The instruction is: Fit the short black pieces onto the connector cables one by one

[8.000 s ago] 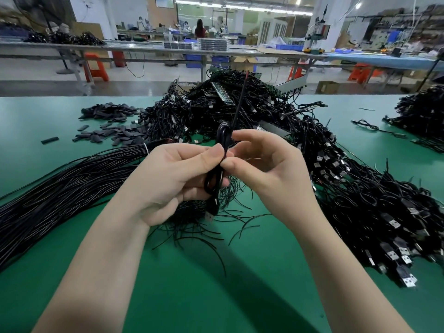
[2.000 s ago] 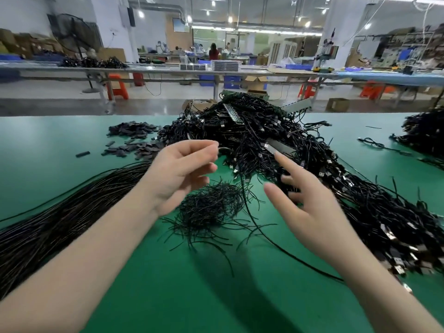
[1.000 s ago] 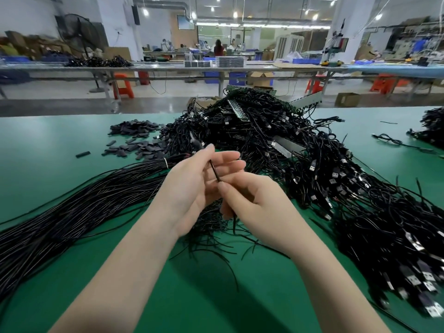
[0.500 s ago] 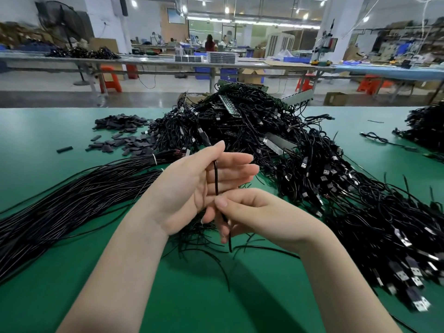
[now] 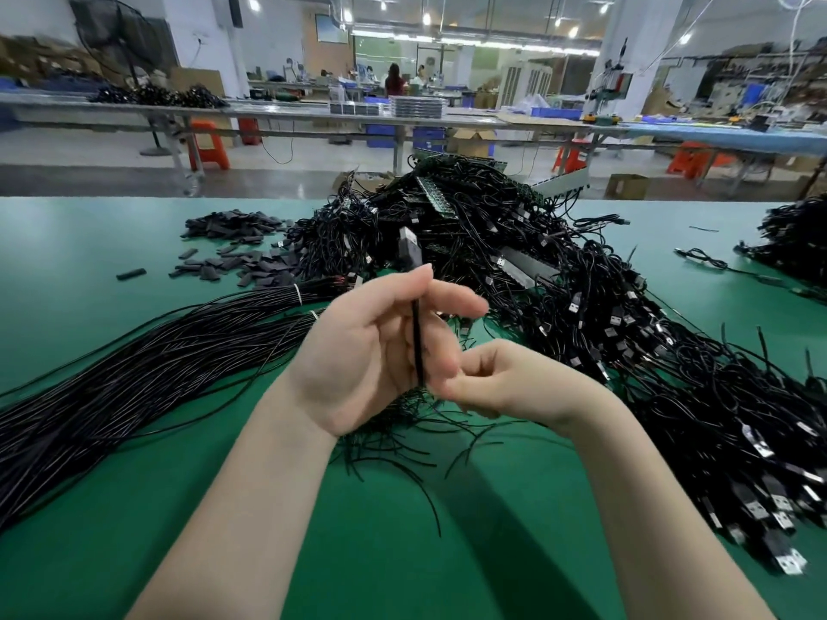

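Above the near table (image 5: pixel 134 507), the left hand (image 5: pixel 371 351) is pinching a thin cable (image 5: pixel 417 342) upright while the right hand (image 5: pixel 505 387) is pinching its lower end. Light and limp, it probably needs gripping close to that end.

Your green table (image 5: pixel 80 243) carries a bundle of straight cables (image 5: pixel 134 387) on the left, flat black pieces (image 5: pixel 232 257) beyond it, thin offcuts (image 5: pixel 394 440) near you, and a big heap of connector cables (image 5: pixel 626 333) across the right.
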A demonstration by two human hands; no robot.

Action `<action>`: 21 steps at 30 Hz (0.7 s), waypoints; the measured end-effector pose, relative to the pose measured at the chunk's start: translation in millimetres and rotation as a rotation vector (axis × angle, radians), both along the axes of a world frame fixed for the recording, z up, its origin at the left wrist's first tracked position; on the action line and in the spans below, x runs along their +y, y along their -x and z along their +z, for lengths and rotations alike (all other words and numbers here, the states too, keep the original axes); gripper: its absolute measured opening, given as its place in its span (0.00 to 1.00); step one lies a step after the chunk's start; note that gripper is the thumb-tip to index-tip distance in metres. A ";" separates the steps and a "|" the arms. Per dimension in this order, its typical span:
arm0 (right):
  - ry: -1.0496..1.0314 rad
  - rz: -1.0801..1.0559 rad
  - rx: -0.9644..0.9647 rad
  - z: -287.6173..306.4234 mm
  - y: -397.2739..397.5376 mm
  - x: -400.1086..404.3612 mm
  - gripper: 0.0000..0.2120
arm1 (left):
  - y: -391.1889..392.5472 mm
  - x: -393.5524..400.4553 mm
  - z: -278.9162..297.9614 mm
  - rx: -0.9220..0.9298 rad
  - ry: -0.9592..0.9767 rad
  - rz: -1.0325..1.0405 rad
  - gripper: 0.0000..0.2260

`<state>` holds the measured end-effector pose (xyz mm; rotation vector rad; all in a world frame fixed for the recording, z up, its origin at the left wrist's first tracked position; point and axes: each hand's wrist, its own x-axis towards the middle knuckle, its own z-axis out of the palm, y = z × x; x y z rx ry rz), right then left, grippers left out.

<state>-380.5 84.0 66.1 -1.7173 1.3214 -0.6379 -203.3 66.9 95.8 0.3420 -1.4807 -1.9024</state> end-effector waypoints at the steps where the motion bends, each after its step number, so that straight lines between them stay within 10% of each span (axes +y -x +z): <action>1: 0.007 0.008 0.021 0.6 0.8 -0.2 0.37 | -0.3 -0.5 0.6 0.007 0.006 -0.029 0.18; 10: -0.024 0.039 0.054 -14.9 2.4 -0.2 0.29 | -3.1 -1.6 1.0 -0.107 0.025 -0.195 0.22; 17: 0.146 -0.176 -0.126 12.3 17.7 6.7 0.21 | 1.8 -5.8 -9.2 -0.865 0.266 -0.212 0.22; 21: 0.179 -0.079 -0.413 31.7 0.8 21.5 0.16 | 8.7 -8.3 -10.9 -0.383 0.109 0.117 0.22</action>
